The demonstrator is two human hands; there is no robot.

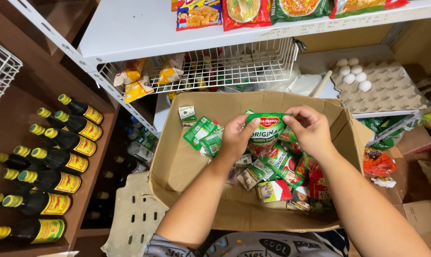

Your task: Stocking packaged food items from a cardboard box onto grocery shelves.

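Head cam: both hands over an open cardboard box, sharing one green sauce pouch. Left hand pinches the pouch's left edge, fingers clamped on it; right hand pinches the top-right corner, also closed on it. Pouch hangs between the two grips, long axis roughly across, left to right, face toward the cam. Neither hand is nearer; both touch it. Directly below the grips, inside the box, a pile of more pouches, green and red, lying loose. Left of the left grip, well apart, dark bottles w/ yellow caps lie in rows on a brown shelf. Above the grips, a wire basket; up and right, an egg tray w/ a few white eggs.
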